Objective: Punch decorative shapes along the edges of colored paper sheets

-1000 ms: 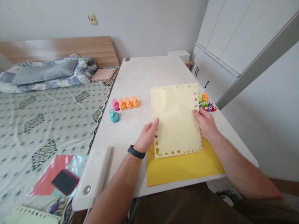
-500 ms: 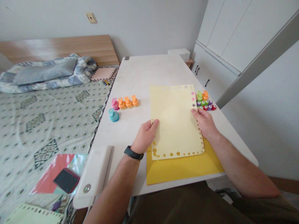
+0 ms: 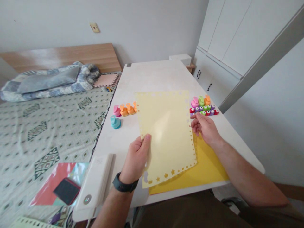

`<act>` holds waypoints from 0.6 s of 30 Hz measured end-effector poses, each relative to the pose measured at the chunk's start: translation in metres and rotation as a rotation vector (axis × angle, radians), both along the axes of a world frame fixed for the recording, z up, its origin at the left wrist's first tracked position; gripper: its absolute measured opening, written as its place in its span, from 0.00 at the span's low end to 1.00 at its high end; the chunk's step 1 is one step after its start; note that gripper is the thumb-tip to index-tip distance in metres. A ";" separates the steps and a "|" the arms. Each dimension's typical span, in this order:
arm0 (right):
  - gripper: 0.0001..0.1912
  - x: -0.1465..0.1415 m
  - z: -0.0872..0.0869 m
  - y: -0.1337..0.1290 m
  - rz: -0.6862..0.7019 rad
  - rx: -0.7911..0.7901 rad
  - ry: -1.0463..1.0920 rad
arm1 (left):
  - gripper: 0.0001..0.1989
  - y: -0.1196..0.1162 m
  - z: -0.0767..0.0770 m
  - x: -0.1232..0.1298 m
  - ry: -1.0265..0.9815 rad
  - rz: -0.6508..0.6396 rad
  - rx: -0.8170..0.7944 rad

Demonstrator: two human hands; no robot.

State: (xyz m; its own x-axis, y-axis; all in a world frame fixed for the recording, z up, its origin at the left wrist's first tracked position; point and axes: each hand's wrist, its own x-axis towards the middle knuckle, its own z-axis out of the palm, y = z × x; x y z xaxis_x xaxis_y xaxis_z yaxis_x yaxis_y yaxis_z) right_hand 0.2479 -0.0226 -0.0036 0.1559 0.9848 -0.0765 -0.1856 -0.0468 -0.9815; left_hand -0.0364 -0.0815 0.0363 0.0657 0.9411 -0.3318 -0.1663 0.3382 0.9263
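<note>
A pale yellow sheet [image 3: 168, 126] with small shapes punched along its edges is held up over the table. My left hand [image 3: 137, 155] pinches its left edge between thumb and fingers. Just off the right edge is my right hand [image 3: 204, 126], its fingers loosely curled and apart, holding nothing. Darker yellow paper [image 3: 209, 161] lies beneath on the table's near edge. Behind my right hand stand several small punches [image 3: 207, 108] in rows, with a pink punch [image 3: 194, 102] and others beyond. Orange punches [image 3: 123, 110] and a blue punch [image 3: 115, 122] stand to the left; the sheet partly covers one orange punch.
A white machine [image 3: 98, 180] lies along the white table's [image 3: 152, 74] left near edge. Left of the table, a patterned bed [image 3: 59, 126] holds a phone [image 3: 66, 191] on red and blue packaged sheets. A white box [image 3: 181, 59] is beyond the far end.
The pale sheet has moved left and toward me with my left hand, its lower left corner now closer. My right hand has let go of its right edge. More punches show on the right.
</note>
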 end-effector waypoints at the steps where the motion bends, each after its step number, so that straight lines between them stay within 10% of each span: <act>1: 0.24 0.000 0.001 0.000 0.004 -0.008 -0.002 | 0.18 -0.005 0.000 -0.002 -0.010 0.019 -0.029; 18: 0.24 -0.002 -0.001 -0.002 0.029 -0.024 -0.033 | 0.22 -0.070 -0.002 -0.047 0.026 0.207 -0.378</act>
